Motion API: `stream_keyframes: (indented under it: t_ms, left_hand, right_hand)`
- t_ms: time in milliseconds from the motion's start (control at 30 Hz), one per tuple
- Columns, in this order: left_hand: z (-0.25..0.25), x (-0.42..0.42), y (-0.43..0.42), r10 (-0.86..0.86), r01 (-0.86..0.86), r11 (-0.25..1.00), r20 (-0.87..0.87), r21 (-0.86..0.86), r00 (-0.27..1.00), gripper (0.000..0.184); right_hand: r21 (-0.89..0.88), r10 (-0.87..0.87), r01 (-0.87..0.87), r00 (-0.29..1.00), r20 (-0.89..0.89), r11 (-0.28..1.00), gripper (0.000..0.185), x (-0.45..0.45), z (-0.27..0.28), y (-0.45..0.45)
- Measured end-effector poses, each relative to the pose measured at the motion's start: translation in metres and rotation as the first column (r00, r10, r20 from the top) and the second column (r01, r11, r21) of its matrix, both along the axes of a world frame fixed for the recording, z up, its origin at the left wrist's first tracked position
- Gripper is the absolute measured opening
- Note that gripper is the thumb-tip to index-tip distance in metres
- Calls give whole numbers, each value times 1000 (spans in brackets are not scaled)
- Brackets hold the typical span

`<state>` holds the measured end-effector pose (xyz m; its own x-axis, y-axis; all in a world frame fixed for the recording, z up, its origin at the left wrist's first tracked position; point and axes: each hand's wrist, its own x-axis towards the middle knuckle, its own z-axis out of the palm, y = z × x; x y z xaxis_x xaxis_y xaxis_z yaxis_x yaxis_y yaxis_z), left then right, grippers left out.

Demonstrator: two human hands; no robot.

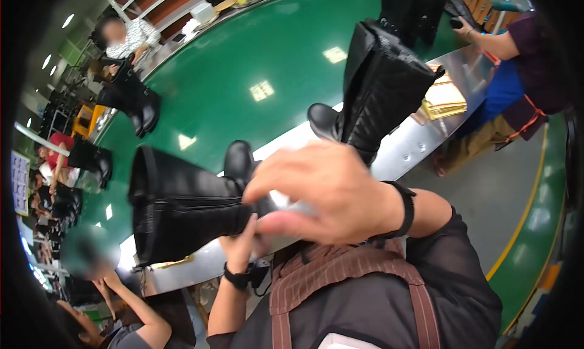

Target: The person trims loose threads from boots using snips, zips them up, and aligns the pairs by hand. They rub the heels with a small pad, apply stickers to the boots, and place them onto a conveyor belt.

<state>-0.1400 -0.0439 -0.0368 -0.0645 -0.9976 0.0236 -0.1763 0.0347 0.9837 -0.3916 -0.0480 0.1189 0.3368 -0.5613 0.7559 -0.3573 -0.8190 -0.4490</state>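
A tall black boot [188,206] lies tilted, its shaft opening to the left, with a zipper running along the shaft. My left hand [240,247] is closed around its ankle from below. Over the ankle, my right hand [322,191] is curled and smeared by motion; its fingertips are near the lower end of the zipper. Whether they grip anything is unclear. The boot's rounded toe points away from me, and its heel is mostly hidden by my right hand. Another tall black boot [380,87] stands to the right of my hands.
A green surface [243,63] with a metal edge [404,154] curves before me. Yellowish sheets [444,96] are stacked at the right. More black boots [413,11] stand beyond. Co-workers are at the right [517,63], far left [131,38] and lower left [134,324].
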Motion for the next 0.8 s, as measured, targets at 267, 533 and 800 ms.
stream_keyframes:
  t_ms: [267, 533, 800]
  left_hand:
    - [-25, 18, -20, 114, -113, 993, 58, -18, 992, 37]
    - [7, 34, -2, 107, -35, 990, 556, -137, 824, 49]
    - [58, -11, 33, 373, -201, 913, 530, -355, 762, 23]
  right_hand:
    - [122, -651, 670, 635, 416, 732, 71, -116, -67, 34]
    - [721, -579, 360, 813, 69, 592, 81, -122, -170, -2]
    - [814, -476, 55, 833, 283, 579, 46, -88, -184, -16]
